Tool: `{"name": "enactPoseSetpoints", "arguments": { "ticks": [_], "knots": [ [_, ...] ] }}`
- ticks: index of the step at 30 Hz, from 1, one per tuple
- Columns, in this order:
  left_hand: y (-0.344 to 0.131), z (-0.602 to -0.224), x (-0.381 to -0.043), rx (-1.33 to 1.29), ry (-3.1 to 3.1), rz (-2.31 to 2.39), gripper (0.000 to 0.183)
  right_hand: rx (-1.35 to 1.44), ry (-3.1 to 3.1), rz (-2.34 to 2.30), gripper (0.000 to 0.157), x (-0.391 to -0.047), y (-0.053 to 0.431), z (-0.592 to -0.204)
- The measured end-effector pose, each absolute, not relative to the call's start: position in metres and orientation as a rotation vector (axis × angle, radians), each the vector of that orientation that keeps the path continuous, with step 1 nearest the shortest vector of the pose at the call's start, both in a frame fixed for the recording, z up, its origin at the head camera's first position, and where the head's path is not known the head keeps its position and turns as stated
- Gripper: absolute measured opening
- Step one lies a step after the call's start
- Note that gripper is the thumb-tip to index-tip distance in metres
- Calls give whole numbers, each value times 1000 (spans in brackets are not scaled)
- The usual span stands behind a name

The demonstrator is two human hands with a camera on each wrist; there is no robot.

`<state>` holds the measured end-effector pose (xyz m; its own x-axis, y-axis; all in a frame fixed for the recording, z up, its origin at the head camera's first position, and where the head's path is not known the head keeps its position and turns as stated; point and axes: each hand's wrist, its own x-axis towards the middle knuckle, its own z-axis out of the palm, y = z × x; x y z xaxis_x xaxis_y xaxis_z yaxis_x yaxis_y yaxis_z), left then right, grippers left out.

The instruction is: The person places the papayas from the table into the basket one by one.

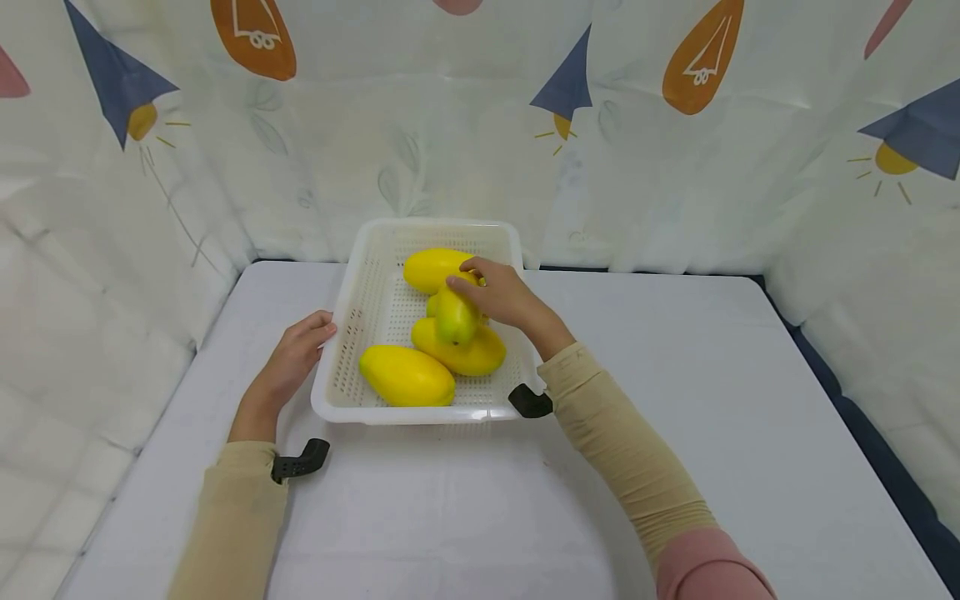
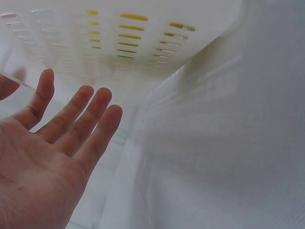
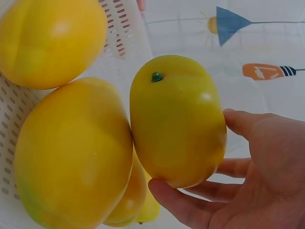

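Observation:
A white perforated plastic basket (image 1: pixel 360 275) sits on the table, holding several yellow papayas. My left hand (image 1: pixel 300 346) pinches its left rim, as the left wrist view shows, with the rim between thumb and index finger and the other fingers spread below. My right hand (image 1: pixel 498 292) reaches over the basket and grips one papaya (image 3: pixel 176 124) between thumb and fingers; a small green stem nub shows on it. This papaya leans above another papaya (image 1: pixel 480 354). One more papaya (image 1: pixel 408 377) lies at the near left, and another (image 1: pixel 435 267) toward the back.
A white cloth covers the table (image 1: pixel 675 400). Behind and at the sides hang pale curtains (image 1: pixel 465 150) with rocket and bulb prints; the basket stands close to the back one. Black wrist mounts (image 1: pixel 303 458) stick out from both sleeves.

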<state>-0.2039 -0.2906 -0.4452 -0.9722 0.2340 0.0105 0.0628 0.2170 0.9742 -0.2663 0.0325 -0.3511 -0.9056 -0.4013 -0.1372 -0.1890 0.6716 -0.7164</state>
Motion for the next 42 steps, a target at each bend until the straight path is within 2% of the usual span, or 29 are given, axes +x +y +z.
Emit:
{"name": "enactPoseSetpoints", "arguments": {
  "ticks": [14, 42],
  "knots": [
    [-290, -443, -203, 269, 2340, 1856, 40, -523, 2597, -1045, 60, -267, 31, -353],
    [-291, -443, -203, 265, 2330, 1880, 39, -597, 2651, -1062, 53, -257, 36, -343]
  ]
}}
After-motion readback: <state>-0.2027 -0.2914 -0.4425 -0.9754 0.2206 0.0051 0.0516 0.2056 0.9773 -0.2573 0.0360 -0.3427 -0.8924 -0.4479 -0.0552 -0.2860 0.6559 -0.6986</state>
